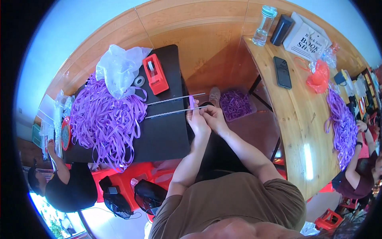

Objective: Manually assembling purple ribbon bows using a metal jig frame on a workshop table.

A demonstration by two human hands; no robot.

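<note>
Two thin metal rods point(169, 113) stick out side by side past the right edge of the black table point(167, 137). A short band of purple ribbon point(191, 102) spans both rods near their free ends. My left hand point(197, 121) is closed at the nearer rod, its fingers pinching the lower part of this ribbon. Right beside it, my right hand point(215, 118) has its fingertips pressed together at that rod's end; whatever they pinch is too small to make out. On the table to the left lies a large tangled heap of purple ribbon point(105, 119).
A red tape dispenser point(155, 75), a tape roll point(139, 81) and a clear plastic bag point(121, 67) lie by the heap. A bin of purple pieces point(237, 104) stands on the floor. The wooden table point(296, 131) holds a phone point(282, 72) and bottle point(264, 30). Other people sit left and right.
</note>
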